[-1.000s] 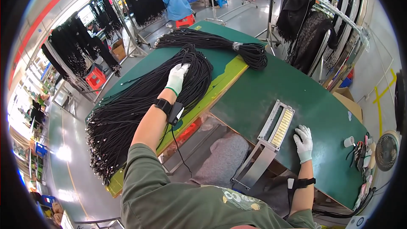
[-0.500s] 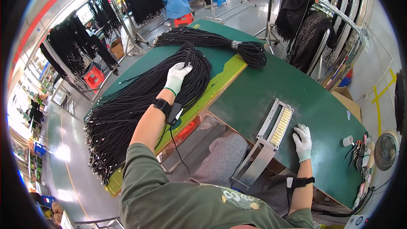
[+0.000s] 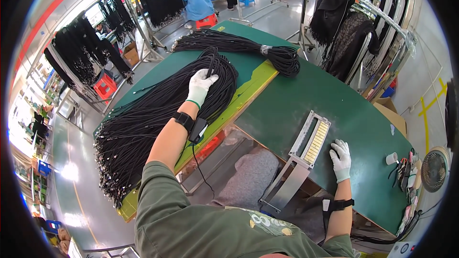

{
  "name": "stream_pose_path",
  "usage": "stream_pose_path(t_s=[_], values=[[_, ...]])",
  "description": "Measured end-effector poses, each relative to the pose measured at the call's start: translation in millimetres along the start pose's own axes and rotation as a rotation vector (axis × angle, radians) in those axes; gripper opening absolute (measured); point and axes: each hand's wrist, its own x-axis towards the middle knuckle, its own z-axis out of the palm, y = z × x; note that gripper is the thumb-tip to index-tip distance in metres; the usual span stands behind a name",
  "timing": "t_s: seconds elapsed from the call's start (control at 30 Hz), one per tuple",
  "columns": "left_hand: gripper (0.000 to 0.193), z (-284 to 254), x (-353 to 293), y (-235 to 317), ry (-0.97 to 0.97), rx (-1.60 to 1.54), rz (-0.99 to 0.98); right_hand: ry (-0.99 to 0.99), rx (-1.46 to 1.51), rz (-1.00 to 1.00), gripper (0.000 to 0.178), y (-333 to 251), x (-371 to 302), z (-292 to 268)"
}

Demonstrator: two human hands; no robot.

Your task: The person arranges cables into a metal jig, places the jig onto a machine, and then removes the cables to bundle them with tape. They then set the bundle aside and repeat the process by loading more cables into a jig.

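Observation:
My left hand (image 3: 202,86), in a white glove with a green cuff edge, is closed on some black cords (image 3: 210,64) near the looped end of a large fanned pile (image 3: 158,110). The cords' small metal tips gather at the lower left. My right hand (image 3: 341,160), gloved too, lies flat with its fingers apart on the green tabletop (image 3: 282,100). Nothing is in it. Just left of it stands a metal frame fixture (image 3: 311,138) with a row of brass-coloured blocks, on a slanted metal support at the table's edge.
A tied bundle of black cords (image 3: 234,45) lies across the far table. Tools (image 3: 405,174), a white cup (image 3: 392,158) and a fan (image 3: 434,169) are at the right. Racks of hanging black cords (image 3: 162,5) stand behind, near a person in blue (image 3: 197,0). Grey cloth (image 3: 253,174) sits below.
My left hand has shifted very slightly while staying on the cords. My right hand has stayed in place. In the far background, a person's dark-clad legs have come into view.

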Motion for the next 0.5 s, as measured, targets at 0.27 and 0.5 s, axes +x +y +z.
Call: stream_pose_path(t_s=[0.27,0.5], values=[[0.026,-21,16,3,0.236,0.576,0.443,0.002,0.034,-0.025,0.030,1,2,5],[0.028,-76,16,97,-0.059,-0.273,-0.107,0.004,0.065,-0.010,0.031,4,0,0]])
